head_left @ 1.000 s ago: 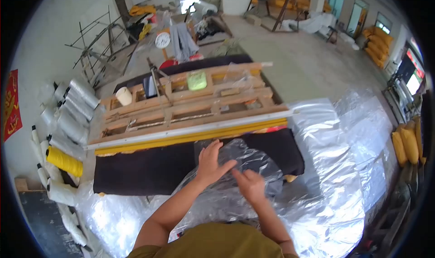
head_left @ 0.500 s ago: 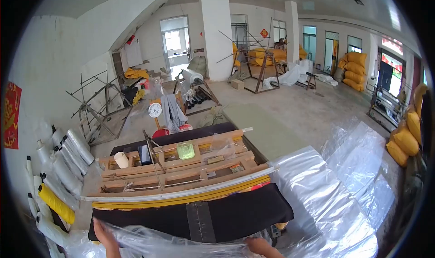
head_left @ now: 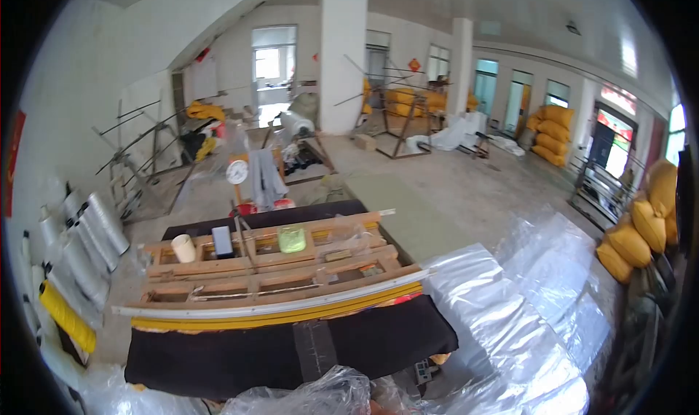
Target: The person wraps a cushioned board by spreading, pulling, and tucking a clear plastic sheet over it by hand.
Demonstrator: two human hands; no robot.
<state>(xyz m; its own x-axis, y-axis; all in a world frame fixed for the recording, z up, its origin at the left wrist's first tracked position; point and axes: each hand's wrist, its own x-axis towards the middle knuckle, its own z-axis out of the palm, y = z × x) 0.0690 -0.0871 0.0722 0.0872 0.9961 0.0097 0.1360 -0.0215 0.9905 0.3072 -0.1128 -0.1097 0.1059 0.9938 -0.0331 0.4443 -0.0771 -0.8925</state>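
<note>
Clear plastic film [head_left: 320, 394] is bunched up at the bottom edge, in front of the black padded surface [head_left: 378, 338]. A small skin-toned patch beside the film appears to be part of my right hand [head_left: 378, 406]; its fingers and any hold on the film are hidden. My left hand is out of sight. A darker clear strip [head_left: 314, 349] lies across the padded surface. Behind it runs a yellow bar with a pale rail [head_left: 277, 314], then a wooden frame [head_left: 291, 278] carrying a cream roll [head_left: 183, 248] and a green block [head_left: 292, 239].
Silvery plastic sheeting [head_left: 484, 306] spreads on the right. Wrapped rolls [head_left: 76, 266] and a yellow roll [head_left: 67, 317] stand at the left wall. Yellow sacks [head_left: 626, 244] are piled at the far right, with a clock [head_left: 237, 171] beyond the frame.
The view has tilted up from a second ago. Both hands have dropped toward the bottom edge, the left one out of view. The film, stretched between them half a second ago, is now bunched.
</note>
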